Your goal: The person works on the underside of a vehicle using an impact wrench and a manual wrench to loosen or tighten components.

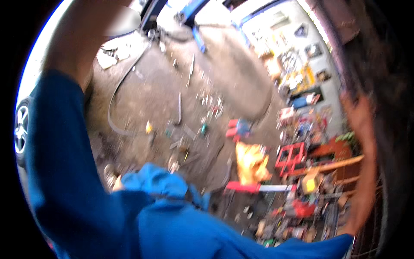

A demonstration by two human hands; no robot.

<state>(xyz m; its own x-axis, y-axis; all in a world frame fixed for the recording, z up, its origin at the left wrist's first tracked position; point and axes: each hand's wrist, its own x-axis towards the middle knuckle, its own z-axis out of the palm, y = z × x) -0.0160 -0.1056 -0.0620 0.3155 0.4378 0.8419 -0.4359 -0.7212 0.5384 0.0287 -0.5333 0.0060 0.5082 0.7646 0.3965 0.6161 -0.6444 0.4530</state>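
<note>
My blue-sleeved left arm (60, 112) reaches up along the left side to the top edge; the hand itself is out of the frame, and a blurred pale rounded shape (120, 21) lies beside the forearm. On the right, my bare forearm is raised, with my right hand (357, 105) at a dark, grimy overhead surface (371, 47). Its fingers are smeared and dim, so whether they grip anything is unclear. Below me are my blue-clothed body and a shoe (111, 177) on the concrete floor (233, 77).
Scattered tools (209, 103), a curved hose (112, 108), an orange-yellow crumpled item (252, 162), a red-and-silver bar (276, 188) and a red metal frame (290, 159) lie below. Blue steel posts (189, 13) stand ahead. Cluttered parts (302, 121) line the right wall. A car wheel (21, 127) shows at far left.
</note>
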